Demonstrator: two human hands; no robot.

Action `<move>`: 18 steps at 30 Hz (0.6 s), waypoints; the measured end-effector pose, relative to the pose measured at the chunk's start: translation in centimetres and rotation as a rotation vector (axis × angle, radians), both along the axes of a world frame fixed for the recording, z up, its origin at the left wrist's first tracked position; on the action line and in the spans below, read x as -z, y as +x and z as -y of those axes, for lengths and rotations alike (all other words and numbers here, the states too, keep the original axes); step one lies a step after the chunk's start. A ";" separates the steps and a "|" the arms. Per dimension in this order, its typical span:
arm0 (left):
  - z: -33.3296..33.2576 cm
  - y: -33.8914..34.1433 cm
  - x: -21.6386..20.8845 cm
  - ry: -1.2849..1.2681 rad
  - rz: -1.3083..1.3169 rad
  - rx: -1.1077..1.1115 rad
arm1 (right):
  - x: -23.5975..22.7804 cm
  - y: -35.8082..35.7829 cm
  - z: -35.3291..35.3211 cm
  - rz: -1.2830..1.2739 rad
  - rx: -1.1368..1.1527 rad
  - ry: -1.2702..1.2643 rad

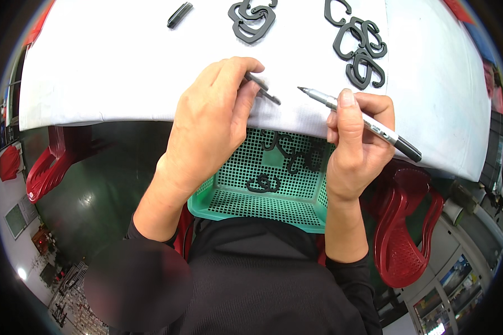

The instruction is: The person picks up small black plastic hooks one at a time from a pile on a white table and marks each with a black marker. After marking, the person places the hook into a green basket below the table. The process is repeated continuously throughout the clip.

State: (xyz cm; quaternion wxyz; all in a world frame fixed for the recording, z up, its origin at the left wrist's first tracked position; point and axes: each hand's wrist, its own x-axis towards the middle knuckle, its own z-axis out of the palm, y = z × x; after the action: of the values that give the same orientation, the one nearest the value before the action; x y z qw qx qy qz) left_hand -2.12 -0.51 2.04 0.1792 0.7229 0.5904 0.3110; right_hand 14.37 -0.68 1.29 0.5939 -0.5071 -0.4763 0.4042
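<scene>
My left hand (211,114) is closed over the table's near edge, pinching a black carabiner (271,97) between thumb and fingers. Most of that carabiner is hidden behind the fingers. Gripped like a pen in my right hand (353,148) is a silver-grey marker (381,130), its dark bare tip pointing left toward the carabiner, a small gap away. A black marker cap (179,15) lies on the table at the far left. Farther back are one cluster of black carabiners (269,23) in the middle and a second group of carabiners (350,54) on the right.
Below my hands, a green plastic basket (251,214) sits between my body and the table, with several black carabiners (262,184) inside. A white cloth covers the table (112,72). Red plastic chairs stand at the left (53,162) and right (399,257).
</scene>
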 end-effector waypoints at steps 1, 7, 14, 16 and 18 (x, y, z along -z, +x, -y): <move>0.1 0.0 0.1 0.009 0.002 0.015 | 0.1 -0.1 0.0 -0.004 -0.014 -0.011; 0.3 -0.1 0.5 0.102 -0.027 0.081 | 0.3 -0.7 0.1 0.010 -0.113 -0.034; 0.4 -0.7 1.4 0.155 0.002 0.118 | -0.1 -1.4 -0.2 -0.001 -0.158 -0.115; 0.4 -0.7 1.6 0.163 0.027 0.116 | 0.1 -1.5 -0.2 -0.004 -0.149 -0.111; 0.4 -0.7 1.7 0.161 0.063 0.111 | 0.8 -1.6 -0.3 -0.018 -0.129 -0.073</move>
State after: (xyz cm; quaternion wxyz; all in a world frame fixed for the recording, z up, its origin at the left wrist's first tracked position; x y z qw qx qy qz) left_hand -2.78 -0.95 0.30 0.1559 0.7563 0.5168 0.3697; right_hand 12.80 -0.35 0.47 0.5520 -0.4930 -0.4876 0.4631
